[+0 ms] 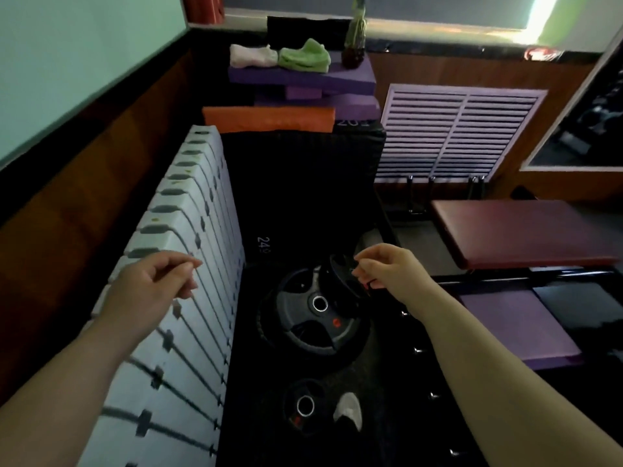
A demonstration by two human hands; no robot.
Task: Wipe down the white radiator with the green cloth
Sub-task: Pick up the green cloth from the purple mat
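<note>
Green cloth (305, 57) lies on purple blocks (303, 77), well ahead; left hand (155, 281), over the radiator (192, 214), and right hand (387, 271) hang loosely curled, empty, so fetching it likely comes first.

white radiator (199, 210) runs off the bottom edge; bottle (354, 35) top cropped.
</note>
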